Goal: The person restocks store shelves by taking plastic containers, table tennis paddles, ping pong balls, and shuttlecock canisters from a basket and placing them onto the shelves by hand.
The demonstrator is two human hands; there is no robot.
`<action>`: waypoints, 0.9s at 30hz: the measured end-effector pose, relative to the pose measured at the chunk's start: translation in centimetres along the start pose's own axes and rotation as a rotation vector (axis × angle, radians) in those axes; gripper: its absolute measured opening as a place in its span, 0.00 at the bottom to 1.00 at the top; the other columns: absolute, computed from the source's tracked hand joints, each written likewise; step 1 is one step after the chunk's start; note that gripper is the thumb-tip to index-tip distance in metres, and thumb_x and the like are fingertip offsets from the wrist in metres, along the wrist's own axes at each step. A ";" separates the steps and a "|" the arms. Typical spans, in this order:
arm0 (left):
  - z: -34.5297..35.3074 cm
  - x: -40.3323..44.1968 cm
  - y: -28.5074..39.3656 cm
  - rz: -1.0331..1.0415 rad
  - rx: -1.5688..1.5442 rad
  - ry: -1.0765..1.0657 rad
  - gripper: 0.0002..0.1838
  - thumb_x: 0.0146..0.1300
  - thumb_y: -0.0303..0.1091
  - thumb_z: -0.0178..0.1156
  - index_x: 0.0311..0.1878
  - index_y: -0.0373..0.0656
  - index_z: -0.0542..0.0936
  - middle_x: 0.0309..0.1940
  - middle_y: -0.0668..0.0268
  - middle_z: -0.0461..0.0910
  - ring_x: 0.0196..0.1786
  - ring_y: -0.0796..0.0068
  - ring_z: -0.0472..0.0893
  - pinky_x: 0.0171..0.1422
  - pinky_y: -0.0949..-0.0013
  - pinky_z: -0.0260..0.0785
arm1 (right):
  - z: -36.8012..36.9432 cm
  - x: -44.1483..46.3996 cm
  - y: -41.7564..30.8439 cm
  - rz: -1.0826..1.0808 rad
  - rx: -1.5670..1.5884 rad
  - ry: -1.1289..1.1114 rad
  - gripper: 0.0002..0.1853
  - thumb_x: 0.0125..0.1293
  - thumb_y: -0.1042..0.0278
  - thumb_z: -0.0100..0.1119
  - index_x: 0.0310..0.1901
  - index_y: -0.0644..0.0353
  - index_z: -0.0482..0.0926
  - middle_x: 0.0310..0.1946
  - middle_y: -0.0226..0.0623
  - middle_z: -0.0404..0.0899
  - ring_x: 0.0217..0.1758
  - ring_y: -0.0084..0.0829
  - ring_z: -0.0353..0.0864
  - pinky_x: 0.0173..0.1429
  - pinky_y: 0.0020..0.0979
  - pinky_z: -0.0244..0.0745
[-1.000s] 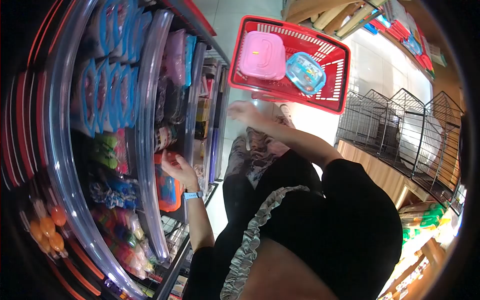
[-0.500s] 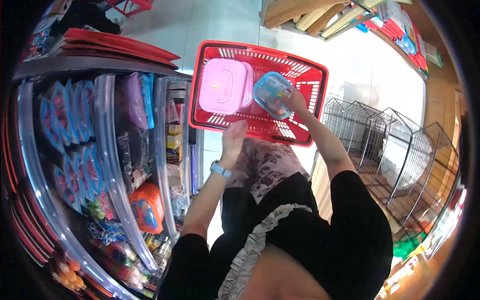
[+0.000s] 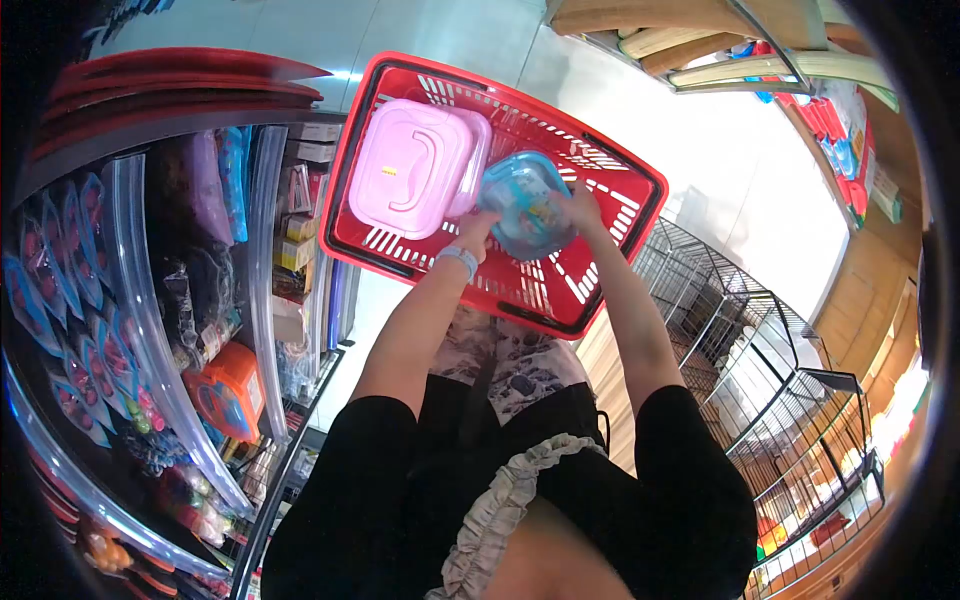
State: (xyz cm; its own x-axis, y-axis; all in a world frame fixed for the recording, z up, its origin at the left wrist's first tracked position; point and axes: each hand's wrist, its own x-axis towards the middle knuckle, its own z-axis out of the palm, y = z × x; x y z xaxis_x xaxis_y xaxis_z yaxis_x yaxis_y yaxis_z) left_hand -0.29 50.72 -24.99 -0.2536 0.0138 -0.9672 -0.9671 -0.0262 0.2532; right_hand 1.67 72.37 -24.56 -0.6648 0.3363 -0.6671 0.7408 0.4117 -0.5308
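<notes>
A red shopping basket [image 3: 632, 172] stands in front of my legs. In its left part lies a pink lidded box [image 3: 385, 150] with a moulded handle on its lid. Beside that box is a clear container with a blue rim [image 3: 525, 185], slightly blurred, with a printed label. My right hand [image 3: 582, 212] grips its right side. At its left edge, my left hand [image 3: 474, 236] has its fingers on the rim, the wrist reaching over the basket's near edge. The undersides of both hands' grips are hidden.
Shelves [image 3: 135, 260] with packaged goods run along my left, including an orange packaged item [image 3: 228, 392]. Black wire racks [image 3: 760, 370] stand close on my right. A stand of long rolls [image 3: 700, 50] is at the upper right, above a pale tiled floor [image 3: 440, 40].
My left hand has moved from the basket's near edge onto the blue-rimmed container. The container has turned in my right hand. The view has shifted, and the basket appears larger and more tilted.
</notes>
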 end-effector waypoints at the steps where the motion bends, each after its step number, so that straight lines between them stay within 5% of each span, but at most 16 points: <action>1: -0.1 -0.4 0.1 -0.032 -0.052 0.005 0.15 0.54 0.29 0.62 0.47 0.45 0.75 0.38 0.65 0.76 0.40 0.73 0.72 0.42 0.63 0.68 | -0.3 -1.3 -1.1 0.043 -0.024 -0.004 0.26 0.57 0.54 0.66 0.50 0.66 0.76 0.44 0.46 0.81 0.48 0.40 0.81 0.54 0.37 0.73; 8: 0.0 -5.0 -0.7 -0.084 -0.125 -0.187 0.17 0.56 0.26 0.59 0.50 0.47 0.74 0.45 0.69 0.76 0.48 0.72 0.75 0.55 0.60 0.69 | -2.7 -11.4 -5.5 -0.340 -0.243 0.336 0.27 0.49 0.67 0.70 0.52 0.61 0.72 0.52 0.45 0.74 0.58 0.47 0.71 0.60 0.42 0.67; 12: -0.2 -9.6 -1.3 -0.016 -0.332 -0.421 0.18 0.59 0.21 0.56 0.53 0.45 0.74 0.50 0.68 0.77 0.56 0.71 0.75 0.60 0.61 0.69 | -4.9 -17.6 -8.4 -0.690 -0.250 0.473 0.27 0.47 0.70 0.70 0.51 0.58 0.72 0.56 0.41 0.73 0.60 0.47 0.70 0.63 0.44 0.64; 16: -1.2 -14.5 -0.5 0.137 -0.432 -0.577 0.15 0.59 0.21 0.57 0.50 0.41 0.76 0.49 0.66 0.79 0.53 0.71 0.77 0.60 0.64 0.71 | -6.5 -22.1 -11.1 -0.913 -0.293 0.543 0.32 0.40 0.75 0.75 0.51 0.56 0.73 0.61 0.45 0.69 0.66 0.50 0.66 0.67 0.50 0.60; 23: -8.9 -22.6 -0.1 0.375 -0.354 -0.463 0.21 0.58 0.22 0.60 0.56 0.42 0.73 0.50 0.66 0.78 0.55 0.71 0.77 0.61 0.67 0.70 | -5.4 -28.6 -15.5 -1.134 -0.170 0.445 0.26 0.41 0.73 0.75 0.45 0.57 0.75 0.63 0.48 0.66 0.68 0.51 0.65 0.68 0.47 0.61; 27: -16.1 -27.8 -2.2 0.813 -0.101 -0.166 0.28 0.56 0.23 0.64 0.61 0.42 0.67 0.53 0.67 0.75 0.56 0.73 0.75 0.60 0.67 0.69 | -1.4 -30.2 -16.1 -1.141 0.096 0.296 0.30 0.46 0.71 0.76 0.51 0.61 0.71 0.59 0.50 0.71 0.61 0.48 0.73 0.62 0.43 0.70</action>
State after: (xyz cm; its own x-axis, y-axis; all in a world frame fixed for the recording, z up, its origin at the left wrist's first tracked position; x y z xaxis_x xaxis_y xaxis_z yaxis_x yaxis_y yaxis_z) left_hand 9.21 34.35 1.04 -0.8792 0.0984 -0.4663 -0.4765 -0.1810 0.8603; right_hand 9.70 56.76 4.91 -0.9336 0.0034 0.3584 -0.2999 0.5398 -0.7865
